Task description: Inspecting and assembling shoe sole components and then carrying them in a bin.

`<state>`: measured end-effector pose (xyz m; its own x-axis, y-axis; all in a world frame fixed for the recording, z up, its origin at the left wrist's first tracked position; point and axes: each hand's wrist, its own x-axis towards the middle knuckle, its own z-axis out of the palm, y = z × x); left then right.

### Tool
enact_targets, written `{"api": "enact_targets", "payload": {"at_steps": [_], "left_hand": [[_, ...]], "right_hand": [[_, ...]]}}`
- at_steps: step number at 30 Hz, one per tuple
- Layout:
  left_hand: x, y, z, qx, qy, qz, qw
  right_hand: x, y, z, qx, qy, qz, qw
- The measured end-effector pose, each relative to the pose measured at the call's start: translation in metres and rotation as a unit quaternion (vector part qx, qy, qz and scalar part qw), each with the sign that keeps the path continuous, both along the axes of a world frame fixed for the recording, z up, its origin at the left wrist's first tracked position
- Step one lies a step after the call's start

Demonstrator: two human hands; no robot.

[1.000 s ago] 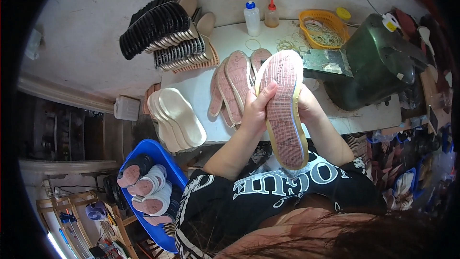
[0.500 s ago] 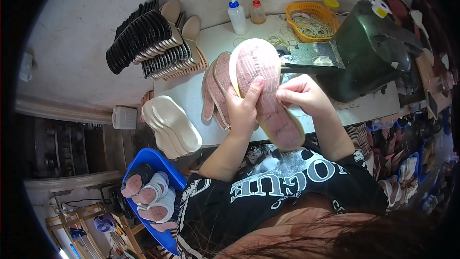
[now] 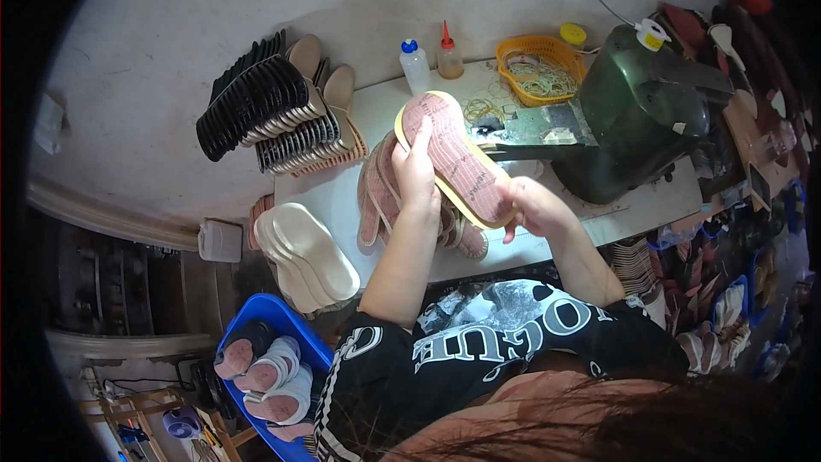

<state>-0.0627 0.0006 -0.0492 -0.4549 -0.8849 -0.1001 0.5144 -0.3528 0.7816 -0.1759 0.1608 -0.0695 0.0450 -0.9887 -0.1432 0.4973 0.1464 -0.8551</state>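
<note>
Over the table I hold a pinkish-brown insole (image 3: pixel 463 162) with a pale yellow edge, its patterned face up and its heel and toe ends slanting from upper left to lower right. My left hand (image 3: pixel 414 173) is closed around its upper left part, thumb lying on the face. At the lower right end my right hand (image 3: pixel 535 207) grips the edge; some of its fingers are hidden underneath. Behind and below my left hand, more pinkish insoles (image 3: pixel 370 192) lie in an overlapping pile on the white table (image 3: pixel 333 184).
Right of the insole stands a dark green machine (image 3: pixel 629 111) with an arm. Behind are a yellow basket (image 3: pixel 537 96) of rubber bands and two squeeze bottles (image 3: pixel 416 68). Bundled black soles (image 3: pixel 248 107), cream soles (image 3: pixel 316 257) and a blue tub (image 3: pixel 318 325) of sandals stand left.
The insole has turned, its lower end swinging up and to the right. My right hand has slid from its middle to its lower right end. The view has shifted slightly.
</note>
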Motion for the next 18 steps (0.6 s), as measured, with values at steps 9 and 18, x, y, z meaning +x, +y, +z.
{"api": "enact_targets", "payload": {"at_steps": [9, 18], "left_hand": [[0.018, 0.005, 0.005, 0.036, 0.023, -0.062, 0.997], [0.032, 0.046, 0.01, -0.083, -0.022, -0.106, 0.991]], "right_hand": [[0.012, -0.002, -0.003, -0.089, -0.08, -0.041, 0.992], [0.002, -0.022, 0.009, -0.067, -0.052, 0.007, 0.996]]}}
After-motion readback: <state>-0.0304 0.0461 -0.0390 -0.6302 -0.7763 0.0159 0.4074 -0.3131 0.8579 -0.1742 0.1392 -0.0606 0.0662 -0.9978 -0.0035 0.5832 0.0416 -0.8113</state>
